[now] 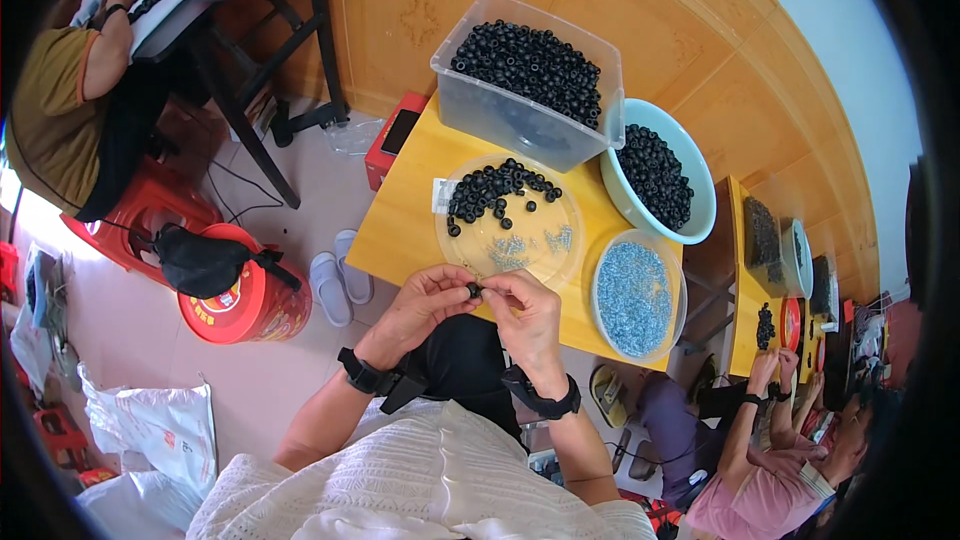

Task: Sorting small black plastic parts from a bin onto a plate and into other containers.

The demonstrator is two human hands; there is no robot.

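A small round black part [474, 290] is between my fingertips, at the near edge of the yellow table. My left hand [418, 308] pinches it from the left with thumb and forefinger. From the other side my right hand [531, 318] meets it, thumb and forefinger closed together. Whether a smaller piece is in the right fingertips cannot be made out. Just beyond my hands lies a round clear tray [460, 250]. It bears loose black ring-shaped parts [490, 185] at its far side and small silvery pieces [510, 248] nearer me.
A clear plastic bin [475, 105] and a light blue bowl [708, 202], both full of black parts, stand at the back. At right, a round tub [682, 315] holds silvery-blue pieces. A red bucket [275, 305] stands left on the floor. Other people work at tables on both sides.
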